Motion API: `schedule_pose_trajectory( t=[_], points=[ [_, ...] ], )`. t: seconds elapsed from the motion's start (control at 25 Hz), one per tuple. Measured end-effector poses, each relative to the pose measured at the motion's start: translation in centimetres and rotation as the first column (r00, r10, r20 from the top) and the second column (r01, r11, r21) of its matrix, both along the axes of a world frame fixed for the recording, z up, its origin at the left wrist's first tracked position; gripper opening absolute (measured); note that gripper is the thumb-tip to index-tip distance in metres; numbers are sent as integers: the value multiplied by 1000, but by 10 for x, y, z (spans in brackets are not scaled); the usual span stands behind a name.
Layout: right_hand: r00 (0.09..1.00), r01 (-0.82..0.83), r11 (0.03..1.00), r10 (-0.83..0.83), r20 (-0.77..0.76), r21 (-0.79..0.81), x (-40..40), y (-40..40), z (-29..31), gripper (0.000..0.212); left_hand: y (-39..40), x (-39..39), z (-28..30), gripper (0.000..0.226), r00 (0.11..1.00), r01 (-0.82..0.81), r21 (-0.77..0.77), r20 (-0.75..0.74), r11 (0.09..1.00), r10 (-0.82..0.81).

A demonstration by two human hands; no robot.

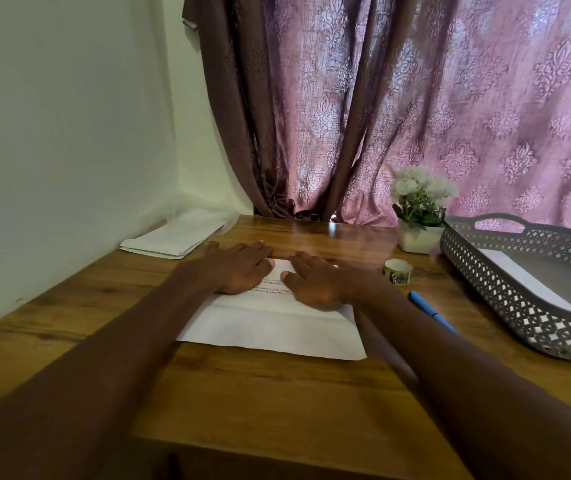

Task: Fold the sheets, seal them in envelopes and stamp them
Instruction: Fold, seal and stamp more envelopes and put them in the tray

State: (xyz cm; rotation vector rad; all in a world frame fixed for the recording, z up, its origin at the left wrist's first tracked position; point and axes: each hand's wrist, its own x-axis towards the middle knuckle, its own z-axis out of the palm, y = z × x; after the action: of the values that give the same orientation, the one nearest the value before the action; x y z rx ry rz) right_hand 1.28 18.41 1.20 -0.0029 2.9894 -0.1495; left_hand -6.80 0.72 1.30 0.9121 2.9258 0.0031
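Your two forearms reach from the near edge over the wooden table (277, 393), and both hands lie flat on the sheet (270, 327) in the middle of it. At the far left, against the wall, you have a small stack of white envelopes (173, 239), well apart from the hands. Your left hand (239, 268) presses on the far left part of the sheet with fingers straight and close together, the palm down. Your right hand (315, 282) presses just beside it on the far right part, also with fingers stretched and flat, holding nothing. The far part of the sheet is folded toward you, so printed lines show upside down between the hands, and the near part lies blank and white. To the right of the sheet you see a small roll of patterned stamps (398, 271), and nearer to you a blue pen (431, 311) lying at a slant. Behind the roll stands a white pot with pale flowers (421, 209). At the far right a grey perforated tray (505, 296) holds more white paper (526, 282). A purple curtain (415, 98) hangs behind the table.
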Motion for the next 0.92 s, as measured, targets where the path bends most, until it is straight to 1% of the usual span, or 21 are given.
schedule_pose_trajectory(
  t=[0.08, 0.16, 0.24, 0.28, 0.32, 0.44, 0.52, 0.64, 0.72, 0.8, 0.92],
  points=[
    [999, 36, 999, -36, -4, 15, -1, 4, 1, 67, -1, -2, 1, 59, 999, 2, 39, 33, 999, -3],
    [998, 33, 999, -32, -50, 4, -2, 5, -1, 62, -6, -5, 0, 55, 998, 46, 143, 29, 989, -51],
    [987, 37, 993, -55, -150, -116, -5, 7, -2, 47, -13, -11, -1, 46, 996, 77, 282, 13, 956, -84],
    [975, 40, 984, -76, -208, -174, -6, 9, -2, 40, -15, -13, -2, 42, 997, 74, 327, 5, 942, -80],
    [964, 39, 980, -88, -250, -195, -7, 11, -2, 37, -17, -16, -2, 38, 998, 59, 352, 0, 934, -63],
    [939, 44, 983, -102, -330, -177, -7, 15, 2, 43, -17, -26, -4, 35, 997, 75, 388, -42, 919, -64],
    [920, 37, 977, -116, -374, -212, -7, 15, 1, 50, -14, -24, -3, 31, 997, 71, 425, -39, 902, -60],
    [900, 12, 970, -116, -420, -241, -8, 16, 1, 53, -10, -19, 0, 24, 993, 37, 503, -117, 863, 26],
    [883, 4, 968, -121, -454, -251, -6, 18, 4, 55, -9, -14, 3, 20, 989, 36, 609, -137, 792, 61],
    [857, 12, 963, -149, -494, -270, -2, 21, 10, 62, -10, -12, 6, 17, 984, 54, 701, -159, 711, 82],
    [805, 29, 916, -258, -534, -399, 2, 24, 15, 66, -11, -9, 12, 15, 972, 113, 768, -218, 630, 91]
  ],
)
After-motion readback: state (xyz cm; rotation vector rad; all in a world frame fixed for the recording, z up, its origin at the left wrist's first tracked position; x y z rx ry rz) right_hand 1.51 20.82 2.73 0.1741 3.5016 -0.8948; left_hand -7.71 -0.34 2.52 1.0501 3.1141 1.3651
